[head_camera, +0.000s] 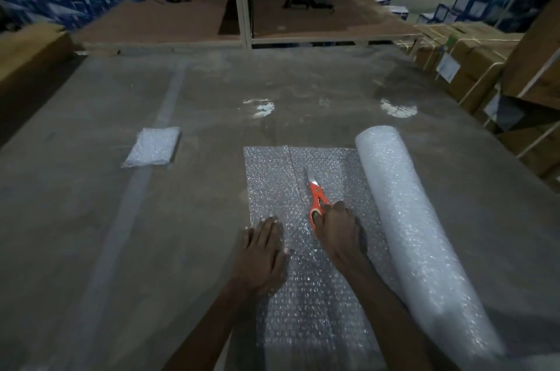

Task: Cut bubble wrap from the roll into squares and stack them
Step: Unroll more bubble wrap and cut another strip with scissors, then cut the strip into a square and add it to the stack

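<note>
A length of bubble wrap lies unrolled and flat on the table, running from the near edge toward the far side, with the roll lying along its right edge. The right hand grips the orange-handled scissors, blades pointing away and part-way up the sheet; a cut line seems to run on toward the sheet's far edge, though it is hard to be sure. The left hand lies flat with straight fingers, pressing the sheet's left portion down. Well to the far left sits a small stack of cut squares. So several pieces look finished; the present strip is not yet freed, and most of the roll remains to be cut.
</note>
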### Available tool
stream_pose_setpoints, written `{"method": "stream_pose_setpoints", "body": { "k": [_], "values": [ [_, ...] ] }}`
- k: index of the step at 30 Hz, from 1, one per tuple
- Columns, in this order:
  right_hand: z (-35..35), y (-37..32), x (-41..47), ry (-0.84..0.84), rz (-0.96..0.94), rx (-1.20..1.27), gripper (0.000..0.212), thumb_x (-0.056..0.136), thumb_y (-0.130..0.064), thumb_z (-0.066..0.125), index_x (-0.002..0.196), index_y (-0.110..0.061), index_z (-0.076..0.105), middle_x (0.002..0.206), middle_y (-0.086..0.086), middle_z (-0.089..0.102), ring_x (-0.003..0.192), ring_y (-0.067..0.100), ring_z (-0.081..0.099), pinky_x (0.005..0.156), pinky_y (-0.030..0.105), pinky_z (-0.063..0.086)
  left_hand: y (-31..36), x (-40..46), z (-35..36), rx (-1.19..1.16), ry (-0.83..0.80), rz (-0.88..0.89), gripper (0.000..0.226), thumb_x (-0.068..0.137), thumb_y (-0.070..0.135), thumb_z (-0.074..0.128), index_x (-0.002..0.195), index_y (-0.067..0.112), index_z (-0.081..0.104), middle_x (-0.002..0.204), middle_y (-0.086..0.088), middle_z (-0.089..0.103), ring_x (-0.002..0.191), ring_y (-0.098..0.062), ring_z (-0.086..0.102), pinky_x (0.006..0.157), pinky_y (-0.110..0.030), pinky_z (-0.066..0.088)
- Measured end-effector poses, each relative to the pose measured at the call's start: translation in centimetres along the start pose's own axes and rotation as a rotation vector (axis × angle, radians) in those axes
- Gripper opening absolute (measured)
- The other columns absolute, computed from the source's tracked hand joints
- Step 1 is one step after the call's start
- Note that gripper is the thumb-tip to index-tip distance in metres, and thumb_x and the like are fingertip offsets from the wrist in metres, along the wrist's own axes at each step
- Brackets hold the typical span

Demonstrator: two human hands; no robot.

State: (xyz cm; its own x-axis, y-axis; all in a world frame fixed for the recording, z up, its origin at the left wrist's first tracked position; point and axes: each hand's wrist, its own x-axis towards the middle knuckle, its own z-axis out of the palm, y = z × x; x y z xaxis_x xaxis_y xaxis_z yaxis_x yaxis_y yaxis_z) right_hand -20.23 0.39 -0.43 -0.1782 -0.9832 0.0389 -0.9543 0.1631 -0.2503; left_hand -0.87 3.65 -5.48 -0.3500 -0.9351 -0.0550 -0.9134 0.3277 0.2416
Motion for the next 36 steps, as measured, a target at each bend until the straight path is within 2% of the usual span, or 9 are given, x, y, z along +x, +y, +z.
{"method": "stream_pose_setpoints", "body": {
  "k": [5, 8, 11, 14, 17, 27, 29, 33, 36],
  "values": [
    [1.6, 0.7, -1.7, 0.149, -0.177, 0.088, 0.025, 0.096, -0.021, 0.062, 0.108, -0.002, 0.071, 0.106, 0.019, 0.066, 0.090, 0.033, 0.063, 0.075, 0.040, 0.054, -0.5, -3.0, -0.2, 0.037, 0.006, -0.053, 0.069, 0.103, 0.054, 0.011, 0.160, 0.017, 0.008, 0.167, 0.001, 0.001, 0.154, -0.019, -0.002, 0.122, -0.049, -0.004],
    [2.9, -0.2, -3.9, 0.183, -0.319, 0.166, 0.033, 0.088, -0.021, 0.055, 0.107, 0.000, 0.071, 0.106, 0.020, 0.069, 0.091, 0.037, 0.066, 0.075, 0.043, 0.058, -1.0, -3.8, -0.3, 0.066, -0.009, -0.064, 0.072, 0.100, 0.057, 0.008, 0.160, 0.017, 0.009, 0.168, 0.000, 0.005, 0.154, -0.021, 0.001, 0.121, -0.053, 0.000],
    [4.3, -2.2, -6.0, 0.111, -0.413, 0.204, 0.045, 0.089, -0.027, 0.043, 0.114, 0.001, 0.068, 0.115, 0.020, 0.067, 0.105, 0.039, 0.066, 0.087, 0.045, 0.058, -2.2, -4.1, -0.3, 0.115, -0.012, -0.061, 0.070, 0.101, 0.055, 0.012, 0.160, 0.017, 0.012, 0.167, 0.000, 0.009, 0.154, -0.021, 0.005, 0.120, -0.056, 0.005],
    [6.0, -4.0, -7.3, 0.006, -0.471, 0.117, 0.053, 0.097, -0.033, 0.037, 0.132, -0.002, 0.060, 0.139, 0.022, 0.059, 0.129, 0.040, 0.056, 0.108, 0.051, 0.047, -4.0, -4.4, -0.6, 0.152, -0.030, -0.060, 0.072, 0.099, 0.056, 0.007, 0.160, 0.017, 0.010, 0.168, 0.000, 0.007, 0.154, -0.021, 0.004, 0.120, -0.058, 0.007],
    [7.3, -6.1, -8.1, -0.008, -0.481, 0.017, 0.057, 0.100, -0.038, 0.034, 0.139, -0.004, 0.057, 0.146, 0.020, 0.055, 0.135, 0.036, 0.053, 0.112, 0.050, 0.042, -6.5, -5.0, -1.2, 0.157, -0.044, -0.052, 0.072, 0.100, 0.058, 0.006, 0.160, 0.019, 0.004, 0.168, 0.001, 0.001, 0.154, -0.019, -0.002, 0.120, -0.057, 0.004],
    [10.1, -14.9, -9.8, -0.064, -0.446, -0.042, 0.062, 0.102, -0.041, 0.031, 0.146, -0.002, 0.048, 0.152, 0.022, 0.047, 0.142, 0.037, 0.045, 0.116, 0.053, 0.032, -15.9, -8.1, -2.8, 0.165, -0.035, -0.005, 0.070, 0.103, 0.057, 0.012, 0.160, 0.017, 0.006, 0.168, -0.001, 0.004, 0.154, -0.023, 0.002, 0.119, -0.058, 0.004],
    [10.3, -15.4, -10.0, -0.076, -0.430, -0.017, 0.064, 0.102, -0.042, 0.027, 0.150, -0.003, 0.044, 0.157, 0.021, 0.041, 0.146, 0.037, 0.038, 0.119, 0.052, 0.026, -16.7, -8.9, -2.7, 0.146, -0.029, 0.021, 0.069, 0.104, 0.055, 0.017, 0.160, 0.016, 0.010, 0.167, -0.001, 0.006, 0.154, -0.025, 0.006, 0.119, -0.060, 0.007],
    [9.4, -15.0, -9.8, -0.149, -0.420, 0.115, 0.074, 0.100, -0.052, 0.020, 0.157, -0.006, 0.029, 0.167, 0.016, 0.020, 0.155, 0.032, 0.016, 0.124, 0.043, 0.009, -16.7, -10.1, -2.4, 0.083, -0.042, 0.037, 0.069, 0.103, 0.056, 0.012, 0.160, 0.018, 0.001, 0.167, 0.003, -0.004, 0.154, -0.020, -0.008, 0.119, -0.057, -0.005],
    [8.5, -13.9, -11.4, -0.085, -0.393, 0.274, 0.060, 0.103, -0.044, 0.048, 0.152, -0.009, 0.041, 0.162, 0.012, 0.035, 0.151, 0.028, 0.030, 0.121, 0.042, 0.029, -16.5, -10.7, -2.4, 0.069, -0.022, 0.035, 0.075, 0.098, 0.060, 0.003, 0.161, 0.018, 0.004, 0.168, 0.002, 0.002, 0.154, -0.020, -0.006, 0.118, -0.056, -0.008]
  ]
}}
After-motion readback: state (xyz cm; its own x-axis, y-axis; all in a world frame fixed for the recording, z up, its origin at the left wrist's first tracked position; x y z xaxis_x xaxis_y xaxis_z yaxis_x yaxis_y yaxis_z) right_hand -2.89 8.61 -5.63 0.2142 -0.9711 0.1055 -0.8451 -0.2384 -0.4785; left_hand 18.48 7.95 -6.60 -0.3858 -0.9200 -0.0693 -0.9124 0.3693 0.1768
